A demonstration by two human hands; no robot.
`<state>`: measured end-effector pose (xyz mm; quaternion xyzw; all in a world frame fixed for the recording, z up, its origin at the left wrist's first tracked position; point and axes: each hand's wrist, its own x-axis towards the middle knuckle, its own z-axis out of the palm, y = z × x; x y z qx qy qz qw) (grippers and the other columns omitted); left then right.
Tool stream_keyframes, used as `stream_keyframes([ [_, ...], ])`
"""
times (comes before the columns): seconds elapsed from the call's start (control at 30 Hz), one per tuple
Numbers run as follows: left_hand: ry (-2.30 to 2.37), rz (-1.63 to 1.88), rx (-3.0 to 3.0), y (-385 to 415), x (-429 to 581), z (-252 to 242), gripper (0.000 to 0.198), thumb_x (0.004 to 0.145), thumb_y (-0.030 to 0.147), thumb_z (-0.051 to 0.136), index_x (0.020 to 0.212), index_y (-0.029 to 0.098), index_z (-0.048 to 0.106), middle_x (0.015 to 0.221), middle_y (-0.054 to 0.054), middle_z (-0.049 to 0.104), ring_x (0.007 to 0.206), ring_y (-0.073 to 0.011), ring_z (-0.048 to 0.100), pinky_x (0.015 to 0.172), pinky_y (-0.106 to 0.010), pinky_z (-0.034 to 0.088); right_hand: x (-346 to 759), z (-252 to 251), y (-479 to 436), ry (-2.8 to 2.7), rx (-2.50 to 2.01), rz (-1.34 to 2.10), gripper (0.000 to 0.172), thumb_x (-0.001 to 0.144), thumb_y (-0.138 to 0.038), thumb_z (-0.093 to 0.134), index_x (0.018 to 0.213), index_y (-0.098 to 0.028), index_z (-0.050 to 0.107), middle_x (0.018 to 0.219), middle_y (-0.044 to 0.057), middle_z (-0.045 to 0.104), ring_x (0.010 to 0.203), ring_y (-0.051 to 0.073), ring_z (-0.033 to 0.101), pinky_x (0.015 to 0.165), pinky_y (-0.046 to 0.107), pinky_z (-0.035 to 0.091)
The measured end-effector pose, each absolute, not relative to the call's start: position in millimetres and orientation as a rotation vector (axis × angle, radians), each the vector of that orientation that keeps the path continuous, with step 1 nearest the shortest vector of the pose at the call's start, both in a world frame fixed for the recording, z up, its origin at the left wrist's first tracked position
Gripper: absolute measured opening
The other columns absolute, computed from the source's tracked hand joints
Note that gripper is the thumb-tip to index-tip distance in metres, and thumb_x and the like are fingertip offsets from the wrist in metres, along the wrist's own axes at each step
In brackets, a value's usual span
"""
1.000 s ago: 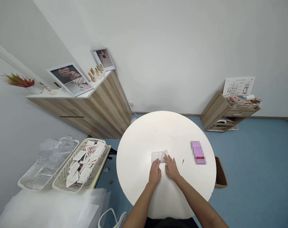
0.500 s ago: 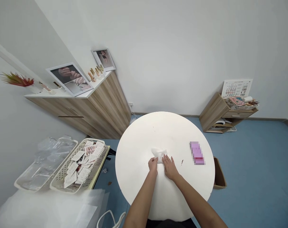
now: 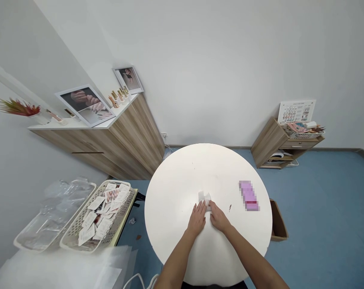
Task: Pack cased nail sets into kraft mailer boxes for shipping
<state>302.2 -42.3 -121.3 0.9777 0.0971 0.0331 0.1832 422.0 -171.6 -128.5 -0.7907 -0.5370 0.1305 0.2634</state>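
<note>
A small, thin white sheet (image 3: 205, 196), folded or crumpled, lies on the round white table (image 3: 170, 188); whether it is tissue or film I cannot tell. My left hand (image 3: 197, 218) is laid flat over its near left part, fingers stretched out. From the right, my right hand (image 3: 219, 218) pinches the sheet's right edge between thumb and forefinger, the other fingers curled under. The two hands are close together, and they cover part of the sheet.
A pixelated purple item (image 3: 248, 195) lies at the table's right side. Left stand a basket of printed cards (image 3: 70, 237) and a tray of clear plastic (image 3: 22, 241). A cardboard box (image 3: 278, 220) is on the floor at right; a wooden cabinet (image 3: 130, 140) stands behind left.
The sheet is more compact and lies slightly nearer. My left hand has gone from pinching it to lying flat; my right hand has gone from flat to gripping its right edge.
</note>
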Motion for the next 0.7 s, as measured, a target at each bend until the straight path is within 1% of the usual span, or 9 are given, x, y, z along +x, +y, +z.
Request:
stream_keyframes([
  [0.1, 0.321, 0.065, 2.831, -42, 307, -125, 0.062, 0.083, 0.005, 0.035, 0.144, 0.017, 0.035, 0.151, -0.009, 0.039, 0.14, -0.0253, 0.032, 0.111, -0.046, 0.032, 428, -130, -169, -1.537, -2.167, 0.275, 0.071, 0.076, -0.001, 0.035, 0.146, -0.015, 0.032, 0.148, 0.014, 0.04, 0.135, 0.025, 0.039, 0.107, 0.049, 0.042],
  [0.2, 0.34, 0.074, 2.834, -39, 315, -127, 0.063, 0.081, 0.0, 0.032, 0.141, 0.019, 0.038, 0.145, -0.008, 0.047, 0.134, -0.0252, 0.042, 0.104, -0.043, 0.039, 434, -126, -159, -1.673, -2.205, 0.231, 0.064, 0.076, 0.001, 0.038, 0.139, -0.014, 0.043, 0.139, 0.015, 0.05, 0.129, 0.027, 0.045, 0.106, 0.047, 0.041],
  [0.3, 0.318, 0.1, 2.789, -34, 321, -123, 0.065, 0.079, 0.0, 0.035, 0.14, 0.023, 0.039, 0.139, -0.008, 0.053, 0.129, -0.0244, 0.047, 0.1, -0.041, 0.044, 437, -120, -150, -1.712, -2.267, 0.204, 0.058, 0.077, 0.001, 0.041, 0.131, -0.015, 0.05, 0.128, 0.013, 0.057, 0.114, 0.026, 0.053, 0.097, 0.042, 0.047],
  [0.37, 0.296, 0.114, 2.754, -31, 322, -118, 0.065, 0.076, 0.0, 0.038, 0.137, 0.023, 0.041, 0.137, -0.008, 0.054, 0.126, -0.024, 0.048, 0.101, -0.041, 0.044, 436, -115, -148, -1.712, -2.31, 0.2, 0.055, 0.076, 0.002, 0.042, 0.127, -0.015, 0.052, 0.12, 0.012, 0.059, 0.106, 0.025, 0.054, 0.09, 0.039, 0.05],
  [0.47, 0.263, 0.131, 2.699, -27, 320, -109, 0.065, 0.074, 0.001, 0.043, 0.136, 0.022, 0.041, 0.133, -0.008, 0.055, 0.123, -0.024, 0.049, 0.104, -0.04, 0.042, 436, -106, -152, -1.691, -2.332, 0.212, 0.051, 0.073, 0.004, 0.041, 0.118, -0.016, 0.054, 0.113, 0.011, 0.059, 0.101, 0.024, 0.052, 0.083, 0.035, 0.051],
  [0.6, 0.304, 0.092, 2.628, -19, 316, -97, 0.064, 0.076, 0.007, 0.045, 0.138, 0.024, 0.038, 0.113, -0.007, 0.064, 0.117, -0.0249, 0.051, 0.1, -0.041, 0.046, 440, -93, -155, -1.646, -2.24, 0.26, 0.044, 0.074, 0.0, 0.042, 0.112, -0.02, 0.053, 0.106, 0.007, 0.058, 0.099, 0.022, 0.05, 0.077, 0.031, 0.05],
  [0.63, 0.301, 0.094, 2.621, -16, 317, -94, 0.062, 0.078, 0.008, 0.045, 0.138, 0.024, 0.038, 0.111, -0.007, 0.064, 0.116, -0.0249, 0.052, 0.099, -0.041, 0.047, 443, -90, -154, -1.635, -2.219, 0.263, 0.042, 0.074, -0.002, 0.043, 0.111, -0.02, 0.053, 0.105, 0.007, 0.058, 0.098, 0.022, 0.05, 0.077, 0.031, 0.05],
  [0.7, 0.288, 0.144, 2.606, -10, 322, -90, 0.059, 0.081, 0.01, 0.043, 0.138, 0.025, 0.038, 0.117, -0.007, 0.062, 0.114, -0.024, 0.054, 0.099, -0.04, 0.046, 449, -84, -147, -1.598, -2.196, 0.25, 0.04, 0.076, -0.004, 0.043, 0.11, -0.019, 0.054, 0.102, 0.006, 0.059, 0.096, 0.021, 0.051, 0.079, 0.031, 0.049],
])
